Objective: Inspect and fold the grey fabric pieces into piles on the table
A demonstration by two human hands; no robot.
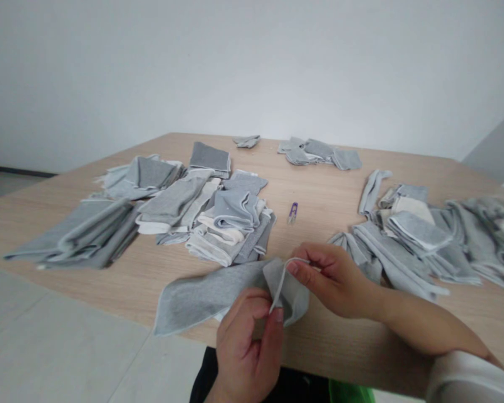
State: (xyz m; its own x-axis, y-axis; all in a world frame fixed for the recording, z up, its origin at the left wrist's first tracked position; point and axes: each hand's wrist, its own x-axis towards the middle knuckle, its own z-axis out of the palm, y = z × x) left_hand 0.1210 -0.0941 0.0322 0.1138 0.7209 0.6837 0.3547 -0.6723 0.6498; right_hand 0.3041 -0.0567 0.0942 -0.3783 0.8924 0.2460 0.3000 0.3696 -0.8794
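A grey fabric piece [210, 296] with a pale edge lies across the front of the table, its right end lifted between my hands. My left hand [252, 336] pinches the pale edge low down, thumb against bent forefinger. Higher and to the right, my right hand [331, 277] grips the same edge between thumb and fingers. The edge curves between the two pinches. Beyond the hands, a pair of purple-handled thread snips [293, 212] lies on the wood, touched by neither hand.
Stacks of folded grey and white fabric [231, 210] cover the left of the wooden table [319, 196]. More grey pieces [415, 235] are heaped on the right. Smaller grey pieces [319, 152] lie near the far edge. Something green [350, 392] shows below the front edge.
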